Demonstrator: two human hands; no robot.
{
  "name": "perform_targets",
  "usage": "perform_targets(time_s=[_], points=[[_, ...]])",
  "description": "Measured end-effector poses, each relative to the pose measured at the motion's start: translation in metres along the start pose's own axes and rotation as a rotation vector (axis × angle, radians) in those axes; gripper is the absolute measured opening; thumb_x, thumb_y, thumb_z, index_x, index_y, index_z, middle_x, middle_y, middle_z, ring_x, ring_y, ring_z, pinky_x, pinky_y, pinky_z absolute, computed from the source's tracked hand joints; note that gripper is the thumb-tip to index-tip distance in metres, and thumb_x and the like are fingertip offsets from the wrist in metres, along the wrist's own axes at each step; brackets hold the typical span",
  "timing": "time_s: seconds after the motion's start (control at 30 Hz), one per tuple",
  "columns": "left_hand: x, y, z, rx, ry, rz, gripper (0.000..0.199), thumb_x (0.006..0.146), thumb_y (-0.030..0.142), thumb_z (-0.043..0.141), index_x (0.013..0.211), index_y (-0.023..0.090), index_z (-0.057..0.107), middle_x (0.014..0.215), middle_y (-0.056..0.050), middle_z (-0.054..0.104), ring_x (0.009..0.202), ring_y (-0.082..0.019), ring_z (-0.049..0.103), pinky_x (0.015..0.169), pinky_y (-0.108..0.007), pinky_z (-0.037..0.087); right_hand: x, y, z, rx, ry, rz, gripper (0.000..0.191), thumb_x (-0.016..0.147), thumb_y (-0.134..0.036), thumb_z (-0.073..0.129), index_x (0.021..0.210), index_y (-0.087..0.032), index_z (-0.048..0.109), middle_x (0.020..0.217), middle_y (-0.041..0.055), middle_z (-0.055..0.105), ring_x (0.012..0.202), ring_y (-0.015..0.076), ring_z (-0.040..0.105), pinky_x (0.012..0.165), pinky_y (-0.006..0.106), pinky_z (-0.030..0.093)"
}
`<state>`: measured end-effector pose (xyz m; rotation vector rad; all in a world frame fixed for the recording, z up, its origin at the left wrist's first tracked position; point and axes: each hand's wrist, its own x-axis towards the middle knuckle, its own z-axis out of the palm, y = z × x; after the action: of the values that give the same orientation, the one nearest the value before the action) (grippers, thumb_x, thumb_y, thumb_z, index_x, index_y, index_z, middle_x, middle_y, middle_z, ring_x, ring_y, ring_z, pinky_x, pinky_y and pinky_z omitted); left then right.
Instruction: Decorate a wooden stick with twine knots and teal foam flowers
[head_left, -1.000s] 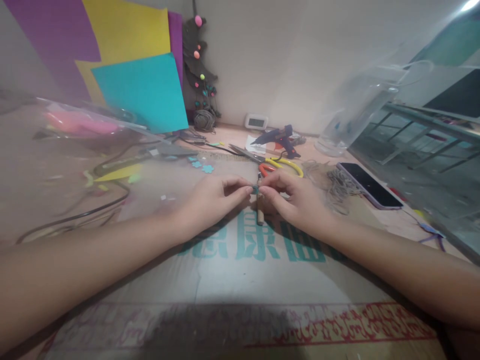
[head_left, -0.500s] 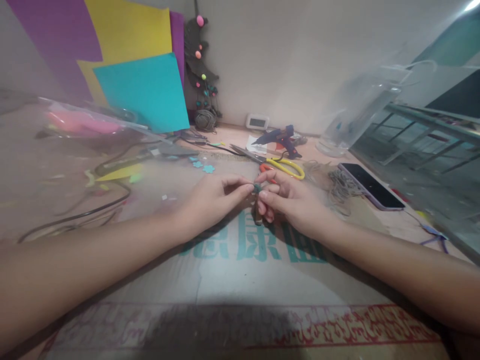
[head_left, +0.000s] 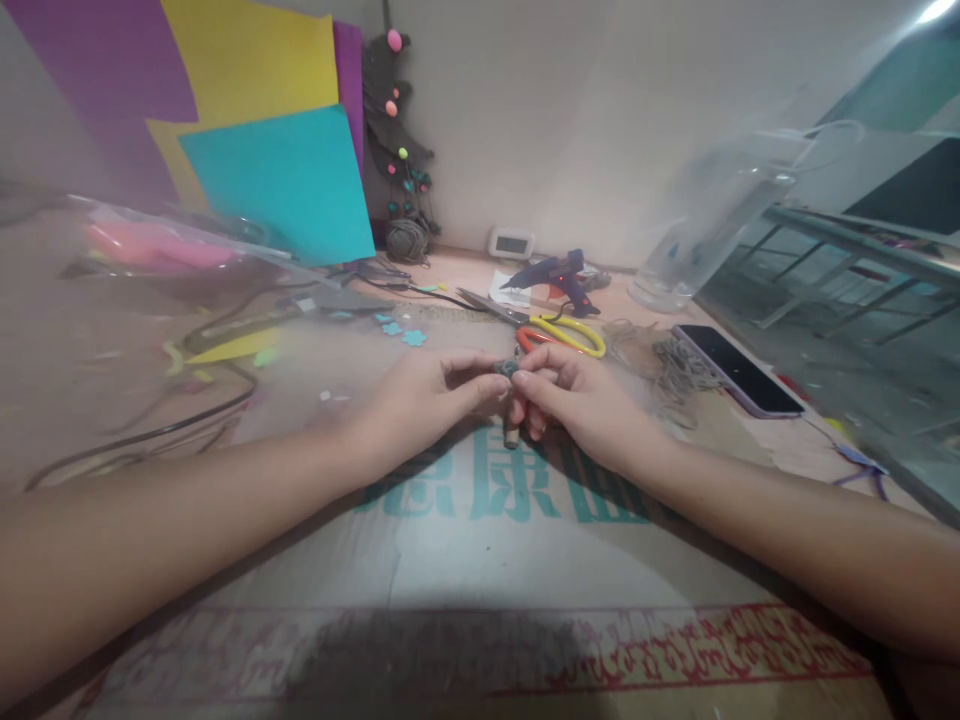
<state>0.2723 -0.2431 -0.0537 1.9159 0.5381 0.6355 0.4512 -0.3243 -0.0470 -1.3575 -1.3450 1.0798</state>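
A small dark green piece is pinched between the fingertips of both hands at the middle of the view. My left hand has thumb and forefinger closed on its left side. My right hand grips its right side, with the other fingers curled around a short brown stick that points down. Just beyond the fingers lie scissors with yellow and orange handles. Blue flower cut-outs rest to the left of them.
A dark blue glue gun and a white digital clock are at the back. A phone and grey yarn lie right. Black cable curves at left. Coloured sheets lean on the wall, and a clear container stands back right.
The green piece has turned slightly between the fingers, and more of it shows. The whole view has shifted a little; both hands keep nearly the same pose.
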Motion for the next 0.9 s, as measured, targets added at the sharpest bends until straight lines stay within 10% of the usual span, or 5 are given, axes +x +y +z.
perform_targets(time_s=[0.9], points=[[0.0003,0.003,-0.0001,-0.014,0.065,-0.029,0.024,0.09,0.039,0.063,0.088,0.016,0.069,0.083,-0.003,0.075,0.074,-0.016,0.067,0.07,-0.026,0.05,-0.0021,0.0022,0.0044,0.192,-0.075,0.009,0.031,0.088,-0.041,0.067,0.1,-0.022,0.046,0.059,-0.0069,0.064,0.044,0.0083,0.052,0.046,0.021,0.044]])
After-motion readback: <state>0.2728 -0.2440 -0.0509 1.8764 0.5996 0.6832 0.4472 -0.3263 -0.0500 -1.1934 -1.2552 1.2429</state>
